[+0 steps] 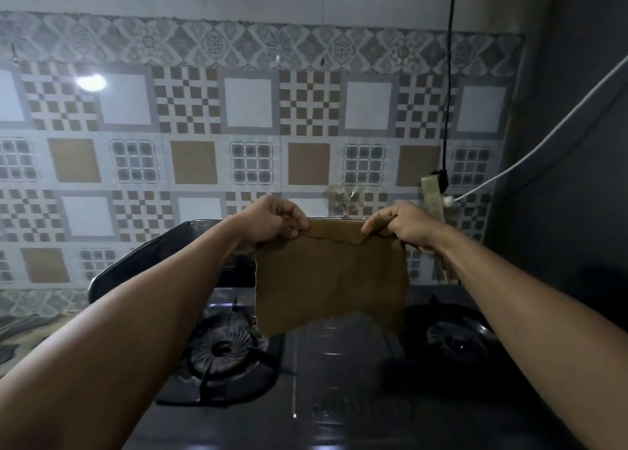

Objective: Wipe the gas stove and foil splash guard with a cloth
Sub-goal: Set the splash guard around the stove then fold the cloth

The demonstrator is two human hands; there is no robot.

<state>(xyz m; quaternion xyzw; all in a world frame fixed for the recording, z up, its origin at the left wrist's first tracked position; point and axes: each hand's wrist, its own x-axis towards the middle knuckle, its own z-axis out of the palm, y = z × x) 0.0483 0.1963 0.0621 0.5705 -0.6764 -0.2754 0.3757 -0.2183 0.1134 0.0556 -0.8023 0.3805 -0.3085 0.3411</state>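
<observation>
While both arms reach out over the gas stove [339, 364], the left hand [272, 221] and right hand [404, 223] each pinch a top corner of a brown cloth [329, 279], holding it spread and hanging above the two burners; the dark foil splash guard [153, 255] stands behind the left burner [221, 347], against the patterned tile wall [251, 126]

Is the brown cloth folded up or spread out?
Spread out. The left hand and right hand pinch the top corners of the cloth, and it hangs flat above the stove.
</observation>
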